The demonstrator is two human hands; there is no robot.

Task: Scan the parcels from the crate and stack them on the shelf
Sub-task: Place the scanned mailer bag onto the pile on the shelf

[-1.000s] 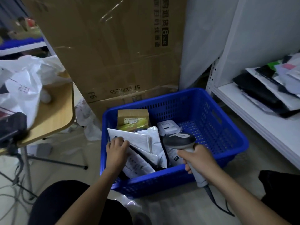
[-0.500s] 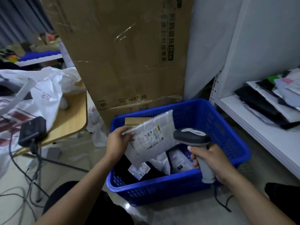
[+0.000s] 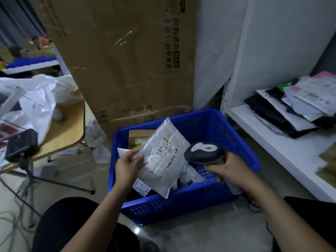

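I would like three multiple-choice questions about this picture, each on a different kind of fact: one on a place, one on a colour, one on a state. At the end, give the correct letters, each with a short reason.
1. Where does the pile of parcels lie?
A. on the white shelf at the right
B. on the floor
C. on a chair

2. Which colour is the crate?
A. red
B. green
C. blue

3. What does the left hand do?
A. rests open on the rim
B. pinches a white parcel over the crate
C. hangs idle

Answers:
1 A, the pile sits on the shelf board.
2 C, its perforated walls are blue.
3 B, thumb and fingers pinch the parcel's edge.
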